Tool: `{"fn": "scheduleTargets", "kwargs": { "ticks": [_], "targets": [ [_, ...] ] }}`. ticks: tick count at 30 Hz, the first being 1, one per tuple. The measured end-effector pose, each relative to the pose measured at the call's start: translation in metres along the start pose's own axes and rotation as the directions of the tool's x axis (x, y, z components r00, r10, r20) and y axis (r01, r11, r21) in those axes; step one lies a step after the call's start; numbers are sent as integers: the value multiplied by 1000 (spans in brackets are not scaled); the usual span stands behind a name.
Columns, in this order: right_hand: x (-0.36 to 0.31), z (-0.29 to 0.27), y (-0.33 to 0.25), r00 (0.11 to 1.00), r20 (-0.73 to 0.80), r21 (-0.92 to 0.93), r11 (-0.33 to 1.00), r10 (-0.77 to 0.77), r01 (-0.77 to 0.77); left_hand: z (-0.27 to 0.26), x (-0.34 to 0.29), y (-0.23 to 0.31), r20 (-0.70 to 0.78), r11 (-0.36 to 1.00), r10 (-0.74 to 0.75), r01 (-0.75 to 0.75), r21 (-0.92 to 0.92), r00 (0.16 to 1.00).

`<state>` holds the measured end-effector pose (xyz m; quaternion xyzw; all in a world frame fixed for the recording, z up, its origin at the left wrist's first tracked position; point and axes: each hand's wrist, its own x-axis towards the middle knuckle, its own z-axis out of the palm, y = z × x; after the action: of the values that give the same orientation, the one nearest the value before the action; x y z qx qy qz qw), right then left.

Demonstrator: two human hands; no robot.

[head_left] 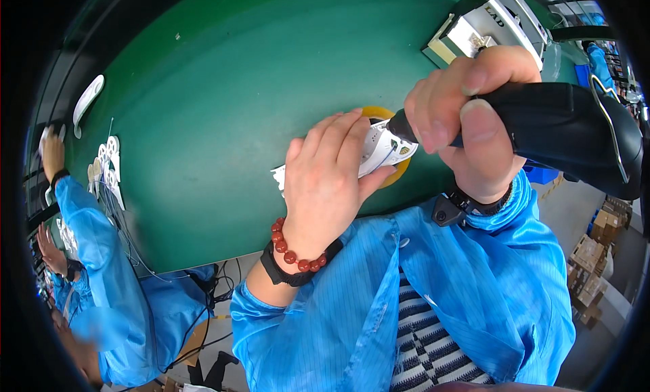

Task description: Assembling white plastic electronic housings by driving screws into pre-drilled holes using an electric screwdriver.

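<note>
A white plastic pc. (374, 155) is held down by the L hand (325, 168) near the middle of the green surface (203, 87). The L fingers are laid over it, close together, w/ the thumb at the near edge. Under the pc., a yellow ring (378, 112) can be seen sticking out on the far and near sides. A black power driver (565, 118) is gripped by the R hand (477, 111), w/ the fingers and thumb curled tight round its front. Its tip is pointed at the R end of the pc.; whether they touch can't be told for sure. Big dark letters are printed on the white side of a box (504, 26) at the far R, and small shiny bits (482, 41) are kept in its open part. A red bead bracelet (290, 256) and a black band (279, 271) are worn on the L wrist; a dark strap w/ a small black block (447, 212) is worn on the R one. More white pcs. (108, 158) w/ thin wires (125, 223) are set at the L side, near a co-worker's blue sleeve (95, 223). Brown boxes (589, 253) are stacked on the floor at the R; any labels there are too small to be read.
</note>
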<state>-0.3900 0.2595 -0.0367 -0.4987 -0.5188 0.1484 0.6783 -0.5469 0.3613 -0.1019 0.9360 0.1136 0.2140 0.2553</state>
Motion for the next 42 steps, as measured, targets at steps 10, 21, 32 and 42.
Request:
{"fn": "scheduleTargets", "kwargs": {
  "ticks": [10, 21, 32, 42],
  "targets": [
    [13, -8, 17, 997, 2, 28, 997, 75, -75, 4, 15, -6, 25, 999, -45, 46, -15, 999],
    [28, -2, 17, 993, 48, -223, 970, 111, -98, 6, 18, -8, 27, 997, -77, 77, -10, 997],
    [39, -29, 3, 997, 22, -80, 994, -77, 78, -1, 22, -11, 72, 995, -96, 96, 7, 993],
    [38, -110, 14, 836, -532, -82, 990, -138, 111, 0, 25, -10, 92, 995, -99, 97, 31, 991]
  ]
}}
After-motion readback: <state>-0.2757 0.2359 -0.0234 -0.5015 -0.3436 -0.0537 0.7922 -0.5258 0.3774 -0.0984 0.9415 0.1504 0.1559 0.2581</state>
